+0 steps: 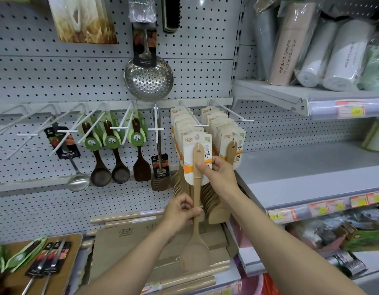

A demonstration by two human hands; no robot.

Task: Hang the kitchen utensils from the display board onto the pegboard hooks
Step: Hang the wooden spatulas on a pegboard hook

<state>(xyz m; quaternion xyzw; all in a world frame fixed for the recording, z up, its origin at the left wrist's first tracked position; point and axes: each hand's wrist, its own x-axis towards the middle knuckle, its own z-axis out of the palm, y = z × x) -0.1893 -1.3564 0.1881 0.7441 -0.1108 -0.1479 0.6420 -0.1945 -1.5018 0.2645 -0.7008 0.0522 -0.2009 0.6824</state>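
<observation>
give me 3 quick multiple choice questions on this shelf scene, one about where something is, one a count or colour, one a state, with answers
1. Where does the steel skimmer hang?
A. above the row of hooks
B. on the right-hand shelf
C. on the board at lower left

2. How many dark wooden utensils on green cards hang in a row?
A. one
B. three
C. six

3. How is the pale wooden spatula held?
A. lying loose
B. by one hand only
C. by both hands

Answers: 1 A, it hangs high on the pegboard. 2 B, two ladles and one turner. 3 C, the left hand grips the handle, the right hand pinches its card.
</observation>
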